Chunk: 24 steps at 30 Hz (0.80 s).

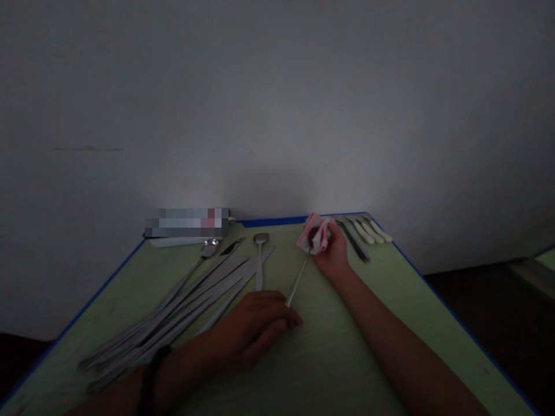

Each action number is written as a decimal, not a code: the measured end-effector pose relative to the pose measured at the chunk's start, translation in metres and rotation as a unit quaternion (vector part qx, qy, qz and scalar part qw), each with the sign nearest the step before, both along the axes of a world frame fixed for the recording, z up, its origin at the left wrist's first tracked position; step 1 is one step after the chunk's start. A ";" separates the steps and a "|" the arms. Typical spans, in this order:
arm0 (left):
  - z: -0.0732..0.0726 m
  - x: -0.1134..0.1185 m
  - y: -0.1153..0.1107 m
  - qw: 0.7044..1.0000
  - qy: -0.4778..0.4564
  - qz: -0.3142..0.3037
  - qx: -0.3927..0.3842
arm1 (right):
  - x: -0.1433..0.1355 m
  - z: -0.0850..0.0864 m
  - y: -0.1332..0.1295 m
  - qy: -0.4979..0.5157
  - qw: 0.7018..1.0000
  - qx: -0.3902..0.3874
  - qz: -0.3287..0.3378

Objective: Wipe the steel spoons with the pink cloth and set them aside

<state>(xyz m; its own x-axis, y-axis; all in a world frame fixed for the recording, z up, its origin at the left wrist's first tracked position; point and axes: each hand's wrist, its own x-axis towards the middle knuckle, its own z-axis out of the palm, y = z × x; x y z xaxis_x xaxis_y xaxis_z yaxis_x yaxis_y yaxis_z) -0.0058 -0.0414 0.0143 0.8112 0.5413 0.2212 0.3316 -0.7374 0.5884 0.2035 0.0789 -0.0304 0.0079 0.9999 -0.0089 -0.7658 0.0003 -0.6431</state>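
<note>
A pink and white cloth [321, 238] is bunched in my right hand [335, 254], wrapped round the head of a long metal spoon [299, 278]. The spoon slants down toward me, and its handle end meets the fingers of my left hand [264, 323], which are closed around it low over the table. Just beyond my left hand lies a short metal spoon [259, 254]. Left of it is a fanned pile of long metal utensils [186, 306], with a shiny spoon [210, 248] at its far edge.
The green table [329, 370] has a blue edge and meets a grey wall. At the back left sits a blurred box [186, 222]. White-handled cutlery [366, 231] and dark metal utensils [355, 242] lie at the back right.
</note>
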 end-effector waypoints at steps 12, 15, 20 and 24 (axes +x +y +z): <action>-0.006 0.010 0.011 0.980 -0.020 0.108 -0.165 | -0.006 0.008 -0.006 0.096 0.995 -0.012 0.013; -0.007 0.010 0.013 0.977 -0.028 0.132 -0.165 | -0.010 0.006 -0.006 0.034 0.999 -0.033 0.007; -0.011 0.010 0.018 0.965 -0.005 0.203 -0.166 | -0.014 0.000 -0.010 -0.110 0.993 -0.011 0.042; -0.016 0.008 0.020 0.972 -0.010 0.172 -0.162 | -0.018 -0.002 -0.012 -0.160 0.987 -0.010 0.015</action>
